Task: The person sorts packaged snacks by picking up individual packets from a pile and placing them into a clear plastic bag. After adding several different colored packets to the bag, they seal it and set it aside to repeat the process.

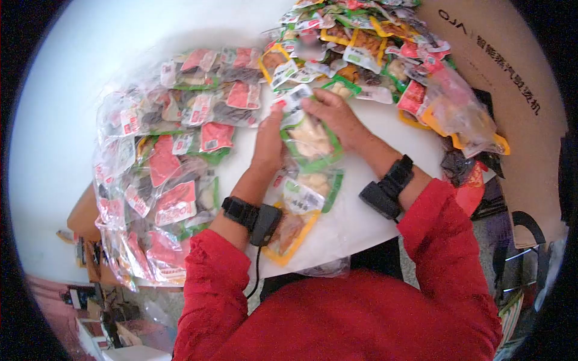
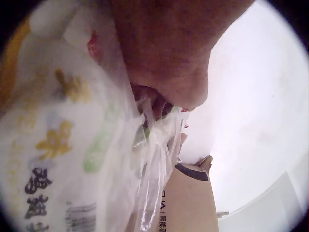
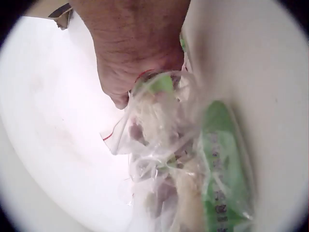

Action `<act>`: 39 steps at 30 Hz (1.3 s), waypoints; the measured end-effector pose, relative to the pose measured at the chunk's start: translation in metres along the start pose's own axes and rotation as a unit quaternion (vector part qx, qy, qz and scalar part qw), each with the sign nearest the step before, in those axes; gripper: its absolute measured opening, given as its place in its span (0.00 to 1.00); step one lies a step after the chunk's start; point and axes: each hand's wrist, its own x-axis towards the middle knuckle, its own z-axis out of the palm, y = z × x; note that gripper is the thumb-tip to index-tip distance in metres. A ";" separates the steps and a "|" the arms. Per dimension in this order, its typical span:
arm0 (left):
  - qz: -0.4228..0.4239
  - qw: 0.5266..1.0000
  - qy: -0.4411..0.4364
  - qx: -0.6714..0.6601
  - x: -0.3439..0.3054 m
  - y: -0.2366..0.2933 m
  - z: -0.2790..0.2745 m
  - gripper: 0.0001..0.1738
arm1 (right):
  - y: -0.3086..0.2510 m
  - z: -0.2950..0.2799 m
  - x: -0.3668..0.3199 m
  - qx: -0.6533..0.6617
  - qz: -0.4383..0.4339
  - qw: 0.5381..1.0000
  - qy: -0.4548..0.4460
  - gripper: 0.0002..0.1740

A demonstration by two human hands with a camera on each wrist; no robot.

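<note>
Both hands hold a green-edged food packet [image 1: 310,141] with pale contents over the white table in the head view. My left hand [image 1: 269,141] grips its left side near the top, and my right hand [image 1: 340,117] pinches the top right corner. Below it lie another green-edged packet [image 1: 316,183] and a yellow-edged packet [image 1: 286,234]. In the left wrist view my left hand [image 2: 166,53] is beside crinkled clear plastic [image 2: 154,159]; its fingertips are hidden. My right hand [image 3: 135,48] meets clear plastic [image 3: 154,121] in the right wrist view, fingers mostly hidden.
Rows of packets under clear plastic [image 1: 174,204] cover the table's left side. A heap of mixed packets [image 1: 361,48] lies at the back right, with more packets [image 1: 457,114] along the right edge. A large cardboard box [image 1: 512,120] stands at the right. The white table [image 1: 367,210] has a rounded front edge.
</note>
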 end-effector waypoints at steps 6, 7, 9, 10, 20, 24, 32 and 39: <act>-0.028 0.998 -0.053 -0.037 0.006 -0.008 -0.008 0.22 | 0.002 -0.013 0.006 0.082 0.057 0.995 -0.013 0.14; -0.021 0.996 -0.070 -0.053 0.007 -0.010 -0.009 0.22 | 0.003 -0.017 0.008 0.084 0.060 0.995 -0.013 0.14; -0.006 0.996 -0.080 -0.045 0.010 -0.011 -0.013 0.19 | 0.002 -0.022 0.009 -0.010 -0.005 1.000 -0.019 0.14; 0.013 0.995 -0.092 -0.037 0.012 -0.012 -0.015 0.16 | 0.000 -0.023 0.009 0.019 0.012 1.000 -0.019 0.14; 0.036 0.995 -0.094 -0.012 0.004 -0.011 -0.005 0.14 | -0.001 -0.026 0.008 0.028 0.018 0.999 -0.014 0.12; 0.014 0.997 -0.079 -0.019 0.002 -0.006 -0.003 0.17 | -0.007 -0.021 0.003 -0.002 0.013 1.000 -0.025 0.14; -0.088 0.984 -0.156 0.022 -0.003 -0.002 0.001 0.19 | -0.006 -0.027 0.011 0.126 0.018 0.991 0.047 0.12; -0.067 0.951 -0.247 0.171 -0.003 0.000 -0.001 0.20 | -0.011 -0.041 0.015 0.189 0.005 0.969 0.159 0.09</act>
